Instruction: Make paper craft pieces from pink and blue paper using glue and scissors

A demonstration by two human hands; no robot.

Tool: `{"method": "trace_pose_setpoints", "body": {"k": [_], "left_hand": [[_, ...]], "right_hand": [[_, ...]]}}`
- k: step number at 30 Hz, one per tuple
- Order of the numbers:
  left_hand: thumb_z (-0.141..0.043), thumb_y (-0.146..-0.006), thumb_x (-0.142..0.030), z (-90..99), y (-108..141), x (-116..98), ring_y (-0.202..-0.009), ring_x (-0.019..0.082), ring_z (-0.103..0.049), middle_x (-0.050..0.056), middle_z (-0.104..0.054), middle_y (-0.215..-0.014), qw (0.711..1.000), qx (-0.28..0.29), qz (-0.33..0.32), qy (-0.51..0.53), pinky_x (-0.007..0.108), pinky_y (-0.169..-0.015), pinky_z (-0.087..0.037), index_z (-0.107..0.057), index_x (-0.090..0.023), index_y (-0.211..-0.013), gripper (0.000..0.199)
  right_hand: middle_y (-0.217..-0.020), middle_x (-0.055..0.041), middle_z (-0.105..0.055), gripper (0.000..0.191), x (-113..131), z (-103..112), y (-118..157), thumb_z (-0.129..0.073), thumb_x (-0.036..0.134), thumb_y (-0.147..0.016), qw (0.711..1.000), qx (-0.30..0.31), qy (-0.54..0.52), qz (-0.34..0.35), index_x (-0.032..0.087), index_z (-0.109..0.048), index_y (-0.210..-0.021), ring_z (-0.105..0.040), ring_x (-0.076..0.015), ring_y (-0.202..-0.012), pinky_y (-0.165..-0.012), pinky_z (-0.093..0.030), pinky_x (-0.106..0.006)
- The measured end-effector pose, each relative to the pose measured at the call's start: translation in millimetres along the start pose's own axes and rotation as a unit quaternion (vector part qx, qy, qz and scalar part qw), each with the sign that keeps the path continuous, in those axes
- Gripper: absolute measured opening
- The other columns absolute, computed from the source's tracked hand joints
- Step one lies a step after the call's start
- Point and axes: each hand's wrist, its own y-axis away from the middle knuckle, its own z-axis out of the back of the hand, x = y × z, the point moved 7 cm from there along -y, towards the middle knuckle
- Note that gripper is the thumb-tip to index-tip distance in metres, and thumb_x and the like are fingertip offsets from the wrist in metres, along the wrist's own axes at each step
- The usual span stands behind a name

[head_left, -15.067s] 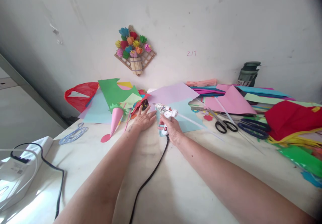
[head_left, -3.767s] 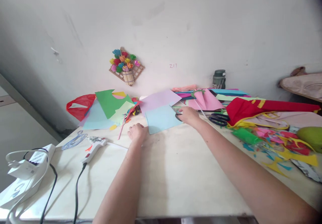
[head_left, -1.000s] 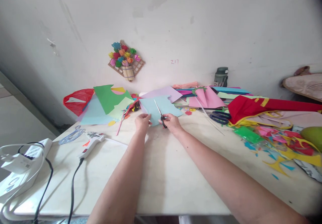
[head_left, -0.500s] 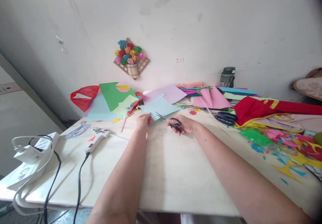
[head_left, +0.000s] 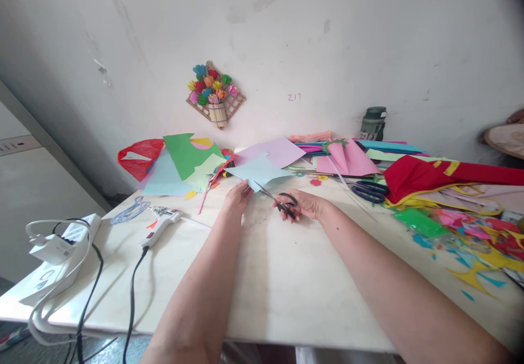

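My left hand (head_left: pixel 239 196) pinches the lower left edge of a light blue paper sheet (head_left: pixel 262 171), which has a notch cut in its upper edge. In my right hand (head_left: pixel 301 206) is a pair of black-handled scissors (head_left: pixel 287 203), my fingers around the handles. The blades point up and left, at the lower edge of the blue sheet beside my left fingers. Behind the blue sheet lies a lilac sheet (head_left: pixel 286 151).
A glue gun (head_left: pixel 160 227) and a power strip (head_left: pixel 77 238) with cables lie at left. Coloured sheets (head_left: pixel 180 154) line the back. Right are blue-handled scissors (head_left: pixel 369 191), red cloth (head_left: pixel 413 175) and paper scraps (head_left: pixel 470 268). A bottle (head_left: pixel 373 124) stands by the wall.
The blue sheet has tilted slightly in my left hand, and the scissor blades have shifted a little against its edge. The whole view has moved slightly.
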Motion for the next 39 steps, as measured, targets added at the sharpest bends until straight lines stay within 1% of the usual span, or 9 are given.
{"method": "trace_pose_setpoints", "body": {"k": [5, 10, 17, 22, 32, 39], "left_hand": [[-0.052, -0.075, -0.009, -5.5, 5.2, 5.3, -0.068, 0.013, -0.061, 0.004, -0.063, -0.070, 0.999, -0.001, 0.027, 0.030, 0.029, -0.071, -0.049, -0.056, -0.013, -0.074, 0.006], [-0.050, -0.076, -0.008, -12.2, 11.3, 6.6, -0.068, 0.013, -0.062, 0.004, -0.062, -0.068, 0.998, 0.009, 0.036, 0.050, 0.028, -0.069, -0.051, -0.056, -0.012, -0.076, 0.007], [-0.051, -0.075, -0.006, -10.3, 9.5, 7.8, -0.063, 0.012, -0.062, 0.004, -0.062, -0.068, 0.997, 0.000, 0.039, 0.066, 0.029, -0.070, -0.051, -0.055, -0.012, -0.077, 0.007], [-0.052, -0.074, -0.006, -9.4, 8.0, 8.6, -0.062, 0.013, -0.062, 0.004, -0.062, -0.067, 0.997, -0.003, 0.038, 0.074, 0.029, -0.068, -0.052, -0.055, -0.012, -0.076, 0.007], [-0.050, -0.076, -0.006, -10.9, 12.2, 6.8, -0.064, 0.012, -0.061, 0.003, -0.062, -0.068, 0.996, -0.011, 0.033, 0.078, 0.029, -0.069, -0.051, -0.056, -0.012, -0.071, 0.011], [-0.053, -0.074, -0.005, -11.2, 12.9, 6.3, -0.065, 0.011, -0.061, 0.002, -0.062, -0.070, 0.997, -0.015, 0.030, 0.076, 0.027, -0.071, -0.051, -0.057, -0.013, -0.069, 0.011]], "right_hand": [[-0.057, -0.0036, -0.060, 0.043, 2.4, -7.2, -5.9, -0.050, 0.052, -0.073, 0.999, -0.018, -0.023, 0.014, 0.012, -0.051, -0.091, -0.051, -0.0088, -0.039, -0.028, -0.029, -0.015], [-0.056, -0.0027, -0.058, 0.043, 1.9, -8.6, -8.9, -0.052, 0.052, -0.072, 0.999, -0.038, -0.033, 0.009, 0.011, -0.052, -0.088, -0.049, -0.0076, -0.038, -0.026, -0.025, -0.015], [-0.055, -0.0018, -0.057, 0.042, 2.3, -9.1, -8.8, -0.052, 0.051, -0.073, 0.998, -0.039, -0.047, 0.007, 0.012, -0.052, -0.086, -0.048, -0.0067, -0.037, -0.026, -0.020, -0.014], [-0.054, -0.0014, -0.056, 0.043, 2.2, -9.4, -10.1, -0.053, 0.053, -0.070, 0.998, -0.048, -0.044, 0.004, 0.013, -0.052, -0.085, -0.047, -0.0064, -0.037, -0.026, -0.018, -0.014], [-0.054, -0.0009, -0.056, 0.044, 2.6, -11.5, -11.9, -0.055, 0.054, -0.069, 0.998, -0.054, -0.043, 0.004, 0.012, -0.052, -0.084, -0.046, -0.0057, -0.036, -0.026, -0.015, -0.014], [-0.054, -0.0010, -0.056, 0.043, 2.2, -12.6, -13.2, -0.054, 0.052, -0.070, 0.997, -0.053, -0.052, 0.007, 0.012, -0.052, -0.084, -0.045, -0.0054, -0.036, -0.026, -0.014, -0.014]]}}
